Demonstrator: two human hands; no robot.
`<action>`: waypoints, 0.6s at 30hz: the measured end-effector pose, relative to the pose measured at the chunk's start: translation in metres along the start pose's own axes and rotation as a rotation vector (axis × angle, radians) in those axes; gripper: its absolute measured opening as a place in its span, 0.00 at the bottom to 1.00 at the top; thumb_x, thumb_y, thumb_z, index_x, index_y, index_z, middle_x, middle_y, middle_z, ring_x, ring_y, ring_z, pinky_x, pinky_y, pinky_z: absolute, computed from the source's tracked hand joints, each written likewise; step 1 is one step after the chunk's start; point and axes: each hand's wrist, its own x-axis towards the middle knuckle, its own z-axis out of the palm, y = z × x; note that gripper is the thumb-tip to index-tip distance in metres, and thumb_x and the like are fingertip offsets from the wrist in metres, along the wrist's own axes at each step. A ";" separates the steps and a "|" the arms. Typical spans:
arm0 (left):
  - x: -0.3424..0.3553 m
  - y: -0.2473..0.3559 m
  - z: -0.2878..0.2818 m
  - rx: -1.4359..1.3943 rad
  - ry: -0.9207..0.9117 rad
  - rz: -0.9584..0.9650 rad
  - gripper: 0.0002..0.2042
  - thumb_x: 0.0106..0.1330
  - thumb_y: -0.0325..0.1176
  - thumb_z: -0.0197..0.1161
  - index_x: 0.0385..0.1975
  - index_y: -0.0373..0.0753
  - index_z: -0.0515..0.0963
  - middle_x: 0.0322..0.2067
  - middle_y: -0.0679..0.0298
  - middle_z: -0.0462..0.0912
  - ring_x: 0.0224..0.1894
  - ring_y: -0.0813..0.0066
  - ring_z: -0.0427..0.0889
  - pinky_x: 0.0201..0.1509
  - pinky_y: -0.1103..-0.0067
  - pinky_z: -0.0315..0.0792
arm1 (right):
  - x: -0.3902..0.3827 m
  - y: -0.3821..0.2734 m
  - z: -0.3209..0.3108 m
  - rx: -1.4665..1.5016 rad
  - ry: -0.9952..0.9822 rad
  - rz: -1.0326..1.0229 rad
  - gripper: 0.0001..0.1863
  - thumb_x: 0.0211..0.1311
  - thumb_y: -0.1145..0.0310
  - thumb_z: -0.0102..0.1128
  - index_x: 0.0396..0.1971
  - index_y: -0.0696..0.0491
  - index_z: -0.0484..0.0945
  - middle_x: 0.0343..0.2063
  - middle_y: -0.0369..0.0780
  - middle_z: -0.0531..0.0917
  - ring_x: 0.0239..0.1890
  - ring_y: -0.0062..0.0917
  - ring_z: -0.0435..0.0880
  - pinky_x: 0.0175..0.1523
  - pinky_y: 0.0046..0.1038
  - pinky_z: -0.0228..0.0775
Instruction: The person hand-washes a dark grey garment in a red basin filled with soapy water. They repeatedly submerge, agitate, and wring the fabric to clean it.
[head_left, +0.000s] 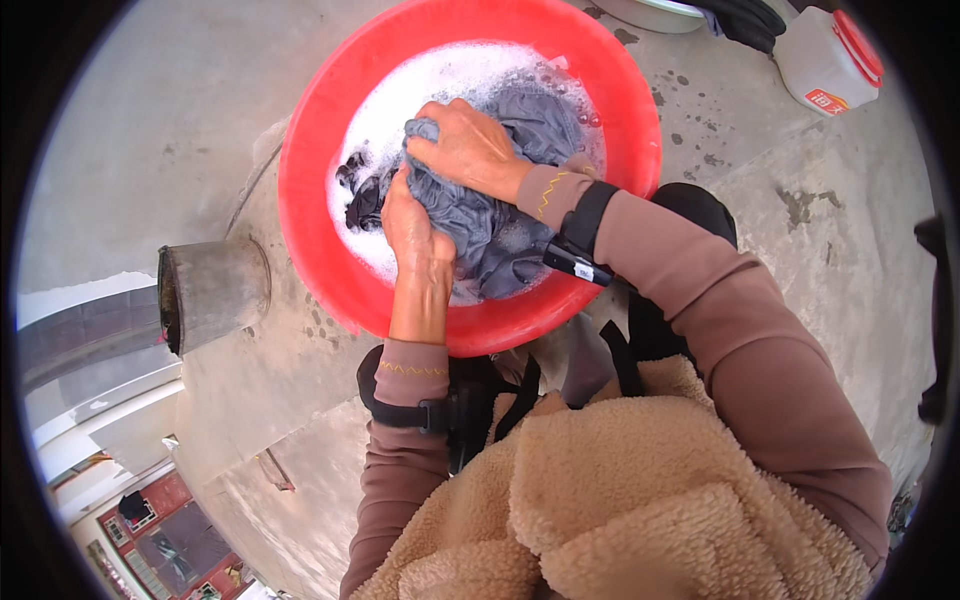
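A wide red plastic basin (625, 130) stands on the floor before me, with white suds (400, 95) and wet clothes in it. Both hands grip a bunched grey-blue wet garment (450, 205) above the foam. My left hand (412, 225) holds it from below and the left, fingers partly hidden by the cloth. From above, my right hand (468, 148) closes round its upper end. More grey-blue cloth (540, 125) spreads toward the basin's right side. Darker cloth (368, 200) lies in the foam left of my left hand. What kind of garment it is, I cannot tell.
A grey metal cylinder (215, 290) stands left of the basin. At the far right is a whitish plastic jug with a red lid (858, 48). Part of a pale basin (655, 12) shows at the top edge, with dark cloth (750, 22) beside it. The concrete floor (700, 110) has wet spots.
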 end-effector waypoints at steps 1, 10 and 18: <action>0.001 -0.001 0.001 -0.057 -0.012 -0.026 0.16 0.73 0.39 0.51 0.49 0.31 0.75 0.49 0.53 0.79 0.48 0.61 0.82 0.51 0.67 0.79 | -0.003 -0.008 -0.006 0.038 0.010 -0.074 0.24 0.57 0.51 0.60 0.51 0.48 0.78 0.43 0.53 0.78 0.42 0.51 0.83 0.46 0.42 0.77; -0.006 0.010 0.006 -0.126 -0.214 -0.184 0.22 0.75 0.44 0.48 0.56 0.32 0.72 0.52 0.53 0.79 0.53 0.59 0.80 0.61 0.64 0.74 | 0.015 0.034 0.015 0.099 0.026 0.184 0.22 0.62 0.53 0.58 0.45 0.57 0.80 0.40 0.52 0.85 0.41 0.46 0.84 0.49 0.37 0.75; -0.022 0.044 0.002 0.146 -0.377 0.032 0.35 0.71 0.53 0.58 0.65 0.28 0.60 0.64 0.51 0.68 0.65 0.60 0.70 0.70 0.70 0.61 | 0.039 0.044 -0.037 0.972 -0.067 0.419 0.21 0.70 0.57 0.55 0.51 0.60 0.78 0.47 0.41 0.83 0.48 0.25 0.80 0.54 0.28 0.71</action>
